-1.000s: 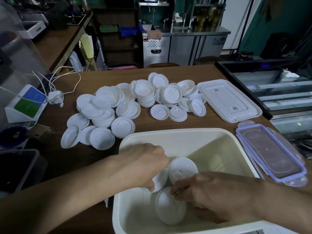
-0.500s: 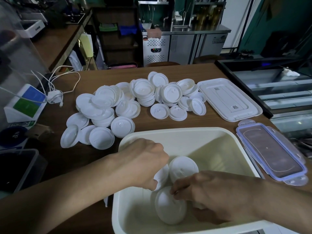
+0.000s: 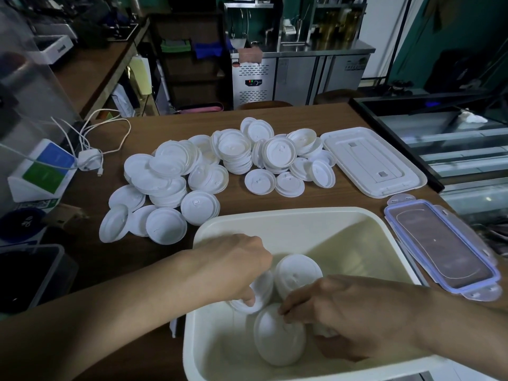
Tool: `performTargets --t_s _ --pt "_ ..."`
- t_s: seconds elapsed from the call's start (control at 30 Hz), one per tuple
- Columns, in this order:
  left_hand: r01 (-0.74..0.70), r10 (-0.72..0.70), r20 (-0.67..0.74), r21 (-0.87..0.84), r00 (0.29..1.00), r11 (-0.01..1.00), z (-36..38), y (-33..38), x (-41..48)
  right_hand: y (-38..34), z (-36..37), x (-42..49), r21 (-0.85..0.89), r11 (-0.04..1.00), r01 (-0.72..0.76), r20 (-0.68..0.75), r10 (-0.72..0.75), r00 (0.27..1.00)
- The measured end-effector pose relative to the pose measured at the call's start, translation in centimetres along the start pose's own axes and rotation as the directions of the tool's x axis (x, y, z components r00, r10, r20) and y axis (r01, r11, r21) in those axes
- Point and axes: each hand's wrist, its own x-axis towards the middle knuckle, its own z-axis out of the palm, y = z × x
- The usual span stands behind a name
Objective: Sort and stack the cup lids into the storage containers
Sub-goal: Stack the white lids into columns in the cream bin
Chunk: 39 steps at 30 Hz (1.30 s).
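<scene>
Inside the cream rectangular plastic tub (image 3: 288,218), the left grip (image 3: 233,268) is pinched on the edge of a tilted white plastic cup lid (image 3: 259,294). At its 4 o'clock, the right grip (image 3: 351,317) curls its fingertips onto a white domed lid stack (image 3: 277,339) lying on its side. Another upright white lid stack (image 3: 298,273) sits between the hands, at 12 o'clock. Loose white lids (image 3: 220,163) heap on the brown wooden surface (image 3: 170,127) at the tub's 11 o'clock.

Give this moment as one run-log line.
step: stacking in cream bin | left hand: pinches tilted stack | right hand: holds front stack | loose lids: on table
</scene>
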Motion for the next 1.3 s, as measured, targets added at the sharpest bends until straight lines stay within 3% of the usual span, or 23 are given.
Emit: performTargets --t_s 0.17,0.37,0.5,0.63,0.8,0.97,1.3 --pt "-0.008 0.008 -0.064 -0.003 0.998 1.000 -1.8 0.5 -1.9 0.3 -2.2 -0.4 -0.044 0.999 -0.027 -0.060 0.024 0.998" --pt "-0.124 0.072 -0.266 -0.185 0.961 0.975 -5.7 -1.6 -3.3 1.8 -6.1 -0.6 0.087 0.993 -0.076 -0.324 0.100 0.941" --pt "-0.244 0.072 -0.505 -0.283 0.860 0.927 -7.5 -4.0 -3.4 2.7 -9.1 0.0 0.152 0.985 -0.079 -0.451 0.140 0.882" --pt "-0.264 -0.023 -0.625 -0.363 0.781 0.894 -7.9 -6.9 -1.5 4.9 -11.3 1.4 0.169 0.979 -0.117 -0.566 0.194 0.801" --pt "-0.171 -0.195 -0.589 -0.508 0.784 0.844 -6.0 -11.0 3.7 11.9 -11.7 3.9 0.117 0.936 -0.331 -0.520 0.341 0.783" --pt "-0.094 -0.276 -0.569 -0.535 0.775 0.839 -3.3 -12.2 9.3 17.6 -9.2 7.0 0.131 0.877 -0.463 -0.452 0.468 0.759" --pt "0.095 -0.280 -0.500 -0.363 0.820 0.927 -0.5 -12.5 15.3 21.5 -8.1 11.4 -0.119 0.869 -0.480 -0.393 0.403 0.827"
